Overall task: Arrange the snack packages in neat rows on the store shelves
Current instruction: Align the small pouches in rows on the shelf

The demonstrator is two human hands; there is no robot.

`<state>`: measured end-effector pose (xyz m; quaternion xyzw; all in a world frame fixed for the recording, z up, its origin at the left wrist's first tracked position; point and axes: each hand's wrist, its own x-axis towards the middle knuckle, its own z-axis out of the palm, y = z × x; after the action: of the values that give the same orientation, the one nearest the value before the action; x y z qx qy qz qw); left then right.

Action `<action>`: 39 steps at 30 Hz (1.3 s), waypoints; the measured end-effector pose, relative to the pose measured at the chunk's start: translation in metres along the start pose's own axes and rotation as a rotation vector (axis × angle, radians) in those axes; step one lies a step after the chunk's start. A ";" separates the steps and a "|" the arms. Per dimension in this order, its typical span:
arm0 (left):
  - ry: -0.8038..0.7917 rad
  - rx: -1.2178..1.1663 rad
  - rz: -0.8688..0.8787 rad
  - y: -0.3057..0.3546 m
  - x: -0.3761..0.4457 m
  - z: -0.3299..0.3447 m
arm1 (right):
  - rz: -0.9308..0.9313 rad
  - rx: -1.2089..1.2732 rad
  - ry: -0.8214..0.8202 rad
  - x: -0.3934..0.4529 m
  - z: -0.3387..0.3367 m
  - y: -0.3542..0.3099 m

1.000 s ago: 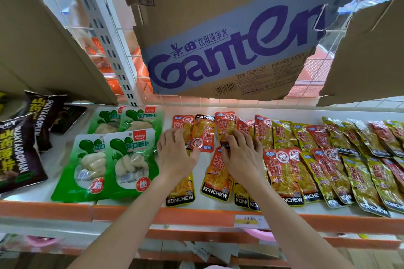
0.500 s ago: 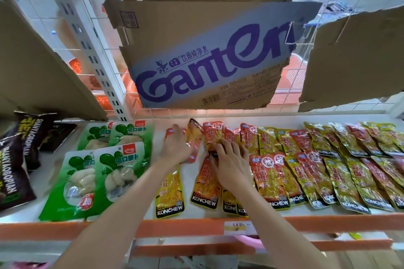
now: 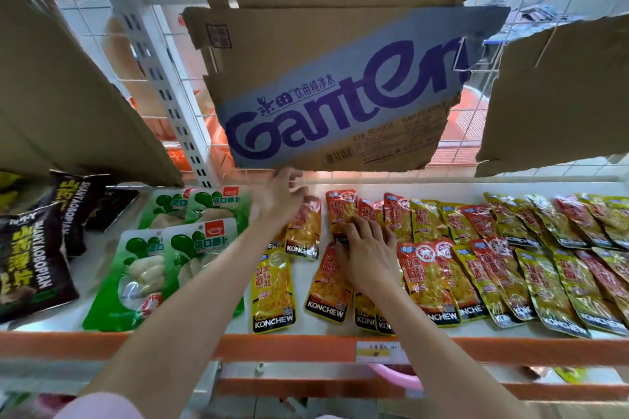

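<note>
Orange and yellow-green Konchew snack packets (image 3: 429, 275) lie in two rows on the white shelf (image 3: 306, 347). Reaching to the back row, my left hand (image 3: 277, 199) pinches the top of one orange packet (image 3: 304, 228) with curled fingers; that packet lies tilted behind a lone yellow packet (image 3: 272, 286). My right hand (image 3: 367, 250) rests flat with spread fingers on the orange packets (image 3: 328, 282) in the middle, touching both rows. Packets to the right overlap each other at a slant.
Green radish packs (image 3: 190, 248) lie left of the packets, and black bags (image 3: 30, 258) sit at the far left. A torn Ganten cardboard sheet (image 3: 340, 95) hangs low over the shelf's back. More cardboard hangs left (image 3: 68, 95) and right (image 3: 551, 95). A white slotted post (image 3: 163, 88) stands behind.
My left hand lifted an orange packet and carried it toward the back row, where it now lies. My right hand stayed pressed on the middle packets. The view tilted upward.
</note>
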<state>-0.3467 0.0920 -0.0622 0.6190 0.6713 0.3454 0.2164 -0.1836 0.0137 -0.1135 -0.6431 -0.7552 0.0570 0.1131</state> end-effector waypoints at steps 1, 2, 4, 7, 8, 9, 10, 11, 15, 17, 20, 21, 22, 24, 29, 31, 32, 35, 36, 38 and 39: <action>-0.010 0.033 -0.014 -0.004 -0.004 0.002 | 0.004 0.009 0.003 0.000 0.000 0.000; -0.009 0.073 -0.011 -0.008 -0.010 0.003 | 0.007 0.016 0.003 0.000 0.000 0.000; -0.033 0.151 0.015 -0.020 -0.027 0.001 | 0.008 0.021 -0.004 -0.001 0.002 0.001; -0.125 0.331 0.052 -0.043 -0.055 -0.002 | 0.012 0.039 -0.001 0.001 0.004 0.001; -0.144 0.395 0.069 -0.048 -0.064 -0.002 | 0.018 0.045 -0.003 0.001 0.004 0.001; -0.168 0.452 0.082 -0.052 -0.072 -0.002 | 0.024 0.053 -0.011 0.002 0.004 0.001; -0.195 0.501 0.088 -0.055 -0.077 -0.002 | 0.026 0.061 -0.020 0.001 0.003 0.001; -0.225 0.526 0.085 -0.057 -0.079 -0.001 | 0.020 0.074 -0.039 0.003 0.002 0.003; -0.312 0.497 0.090 -0.059 -0.071 0.000 | 0.035 0.494 -0.174 0.012 -0.014 0.016; -0.288 0.430 0.094 -0.056 -0.075 -0.004 | 0.105 0.771 -0.109 0.007 -0.027 0.025; -0.175 0.481 0.092 -0.055 -0.111 -0.011 | 0.046 0.490 0.026 -0.020 -0.041 0.038; -0.146 0.529 0.113 -0.056 -0.126 -0.012 | 0.007 0.317 -0.018 -0.033 -0.041 0.040; -0.149 0.562 0.140 -0.057 -0.137 -0.013 | -0.021 0.164 -0.093 -0.045 -0.041 0.040; -0.173 0.554 0.214 -0.068 -0.148 -0.016 | -0.043 0.022 -0.199 -0.063 -0.035 0.039; -0.193 0.433 0.292 -0.068 -0.143 -0.020 | -0.049 -0.008 -0.083 -0.064 -0.028 0.032; -0.181 0.423 0.321 -0.061 -0.143 -0.013 | -0.155 -0.039 0.029 -0.062 -0.024 0.016; -0.180 0.419 0.320 -0.057 -0.143 -0.009 | -0.191 -0.030 0.012 -0.063 -0.021 0.007; -0.210 0.451 0.287 -0.053 -0.144 -0.003 | -0.280 -0.042 -0.060 -0.067 -0.008 -0.009; -0.221 0.454 0.279 -0.053 -0.144 -0.003 | -0.288 -0.028 -0.062 -0.066 -0.010 -0.012; -0.242 0.423 0.266 -0.056 -0.143 -0.006 | -0.304 0.024 -0.015 -0.061 -0.012 -0.009; -0.238 0.403 0.267 -0.057 -0.143 -0.007 | -0.284 0.044 0.013 -0.059 -0.012 -0.004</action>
<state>-0.3708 -0.0492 -0.1186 0.7690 0.6087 0.1550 0.1190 -0.1758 -0.0460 -0.1064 -0.5273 -0.8366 0.0527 0.1391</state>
